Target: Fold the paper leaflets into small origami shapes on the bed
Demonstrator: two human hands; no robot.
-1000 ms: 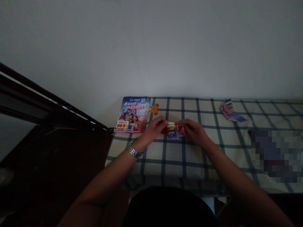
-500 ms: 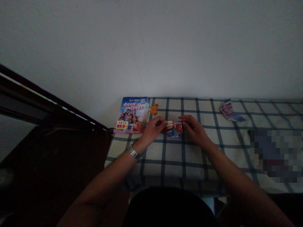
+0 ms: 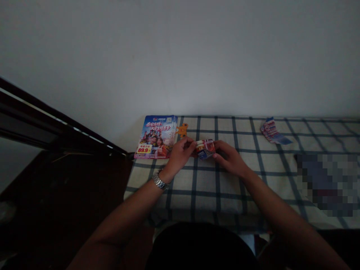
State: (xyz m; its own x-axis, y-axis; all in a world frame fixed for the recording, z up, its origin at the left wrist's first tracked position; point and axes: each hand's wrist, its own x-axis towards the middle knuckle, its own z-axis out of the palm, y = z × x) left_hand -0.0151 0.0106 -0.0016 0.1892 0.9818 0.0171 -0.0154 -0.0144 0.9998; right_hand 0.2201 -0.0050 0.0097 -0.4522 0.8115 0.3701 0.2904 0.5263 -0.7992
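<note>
A small folded leaflet [image 3: 206, 148], printed in red, blue and white, is held between my two hands above the checked tablecloth. My left hand [image 3: 181, 152], with a metal watch at the wrist, pinches its left side between thumb and fingers. At the right edge, my right hand [image 3: 229, 157] grips the paper with the thumb low in front and the fingers behind. Left of my hands lies a stack of flyers [image 3: 156, 137] marked 89.9. An orange bear-shaped piece [image 3: 182, 129] rests between the stack and my left hand.
Folded printed papers [image 3: 274, 131] lie farther right on the checked tablecloth [image 3: 239, 129]. A blurred-out flat object [image 3: 327, 185] is near the right end. The white wall [image 3: 197, 56] rises behind the table, and a dark wooden frame [image 3: 56, 120] stands at the left.
My right hand's fingers and thumb have closed on the leaflet's right edge. The leaflet has risen slightly and tilted, and its lower part shows less.
</note>
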